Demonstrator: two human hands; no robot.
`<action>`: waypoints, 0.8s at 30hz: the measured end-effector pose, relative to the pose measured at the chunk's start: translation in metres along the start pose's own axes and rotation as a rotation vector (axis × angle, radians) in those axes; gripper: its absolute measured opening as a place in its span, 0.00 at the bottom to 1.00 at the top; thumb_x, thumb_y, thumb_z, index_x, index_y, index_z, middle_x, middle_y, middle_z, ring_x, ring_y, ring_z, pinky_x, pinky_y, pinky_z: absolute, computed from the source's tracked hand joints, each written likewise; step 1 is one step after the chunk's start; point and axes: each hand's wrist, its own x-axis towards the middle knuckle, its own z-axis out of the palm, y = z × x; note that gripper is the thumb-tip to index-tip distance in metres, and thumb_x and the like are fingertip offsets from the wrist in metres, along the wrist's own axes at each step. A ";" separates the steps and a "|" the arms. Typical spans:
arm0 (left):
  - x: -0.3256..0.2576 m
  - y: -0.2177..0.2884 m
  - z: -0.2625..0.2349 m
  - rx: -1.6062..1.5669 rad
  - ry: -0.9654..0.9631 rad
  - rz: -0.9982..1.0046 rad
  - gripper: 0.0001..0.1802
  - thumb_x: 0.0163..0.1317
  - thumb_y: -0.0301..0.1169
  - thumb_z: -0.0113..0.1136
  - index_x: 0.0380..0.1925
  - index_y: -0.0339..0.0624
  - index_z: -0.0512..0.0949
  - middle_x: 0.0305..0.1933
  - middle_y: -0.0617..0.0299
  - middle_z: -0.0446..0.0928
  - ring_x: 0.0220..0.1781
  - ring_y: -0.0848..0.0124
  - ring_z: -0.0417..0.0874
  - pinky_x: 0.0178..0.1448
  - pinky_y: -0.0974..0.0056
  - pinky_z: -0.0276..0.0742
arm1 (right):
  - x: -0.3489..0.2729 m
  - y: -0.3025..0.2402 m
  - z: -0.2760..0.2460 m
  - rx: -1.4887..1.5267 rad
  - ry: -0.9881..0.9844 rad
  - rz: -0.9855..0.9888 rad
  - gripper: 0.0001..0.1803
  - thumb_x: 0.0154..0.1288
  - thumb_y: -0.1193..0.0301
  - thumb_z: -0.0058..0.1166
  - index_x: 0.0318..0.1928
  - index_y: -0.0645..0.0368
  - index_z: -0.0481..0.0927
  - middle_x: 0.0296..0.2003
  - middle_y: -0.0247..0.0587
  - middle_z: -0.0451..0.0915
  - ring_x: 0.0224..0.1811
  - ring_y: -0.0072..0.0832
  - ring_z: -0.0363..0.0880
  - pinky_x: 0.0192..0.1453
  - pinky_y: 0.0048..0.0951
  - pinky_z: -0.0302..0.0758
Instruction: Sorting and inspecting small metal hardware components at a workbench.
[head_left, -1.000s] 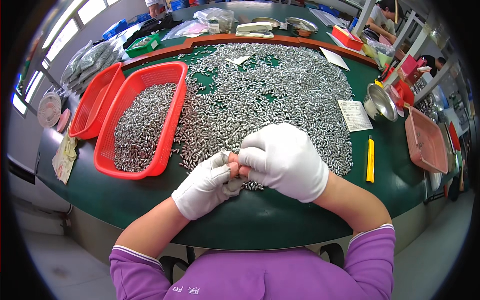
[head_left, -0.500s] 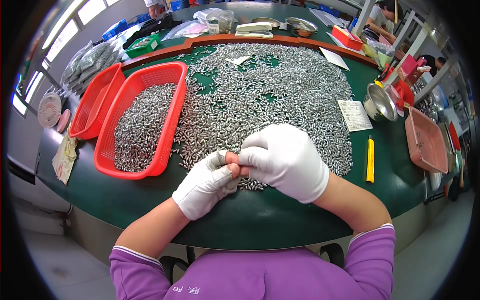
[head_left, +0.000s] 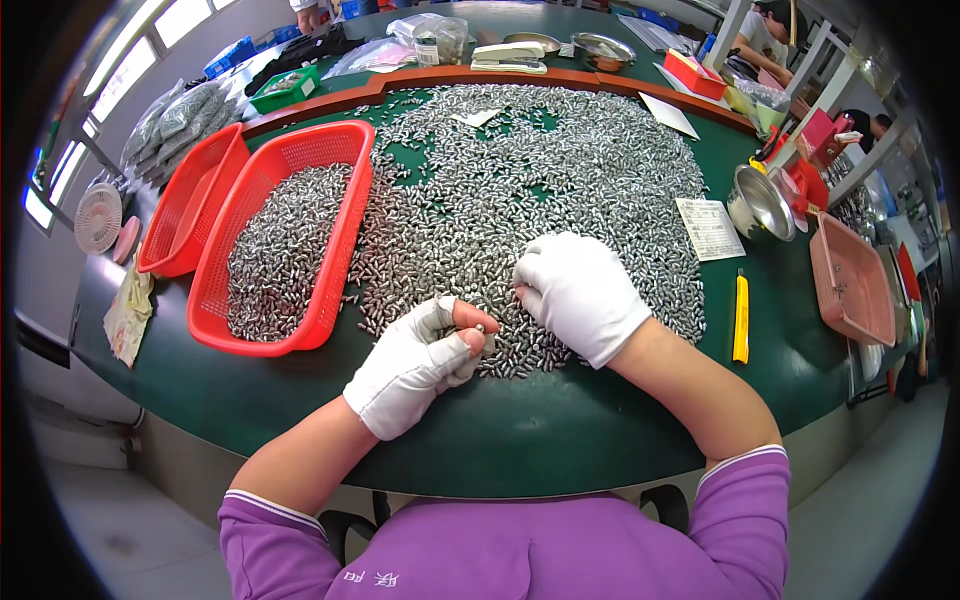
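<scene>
A wide heap of small silver metal pieces (head_left: 530, 180) covers the green table (head_left: 520, 430). My left hand (head_left: 415, 362), in a white fingerless glove, pinches one small metal piece (head_left: 479, 327) between thumb and bare fingertips at the heap's near edge. My right hand (head_left: 580, 292), also white-gloved, rests palm down on the heap just right of the left hand, its fingers curled into the pieces. A red mesh basket (head_left: 345, 250) holding more of the same pieces stands left of my left hand.
A second, empty red basket (head_left: 185, 215) lies beside the first. To the right sit a paper slip (head_left: 708, 228), a steel bowl (head_left: 757, 203), a yellow utility knife (head_left: 741, 316) and a pink tray (head_left: 850, 280). Bags, trays and other people are at the far side.
My hands, which were touching, have come apart. The left hand has drawn back toward me with a metal piece; the right hand stays on the heap.
</scene>
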 end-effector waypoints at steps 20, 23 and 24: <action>0.005 -0.004 -0.008 -0.158 -0.075 -0.037 0.13 0.65 0.33 0.66 0.44 0.49 0.71 0.39 0.69 0.74 0.31 0.81 0.66 0.37 0.75 0.63 | 0.002 -0.028 -0.026 0.654 0.181 -0.210 0.05 0.55 0.74 0.63 0.33 0.59 0.81 0.30 0.42 0.79 0.35 0.42 0.79 0.40 0.39 0.77; 0.004 -0.004 -0.006 -0.177 -0.063 -0.035 0.13 0.65 0.34 0.65 0.44 0.48 0.71 0.38 0.68 0.74 0.30 0.81 0.65 0.35 0.75 0.62 | 0.002 -0.026 -0.025 0.640 0.133 -0.185 0.08 0.53 0.78 0.66 0.35 0.58 0.82 0.34 0.39 0.81 0.37 0.40 0.81 0.42 0.35 0.78; 0.005 -0.005 -0.005 -0.190 -0.065 -0.028 0.13 0.65 0.34 0.66 0.44 0.48 0.71 0.38 0.68 0.74 0.30 0.80 0.65 0.35 0.75 0.61 | 0.002 -0.026 -0.025 0.655 0.135 -0.200 0.09 0.52 0.77 0.66 0.35 0.58 0.82 0.34 0.39 0.81 0.37 0.40 0.81 0.42 0.35 0.78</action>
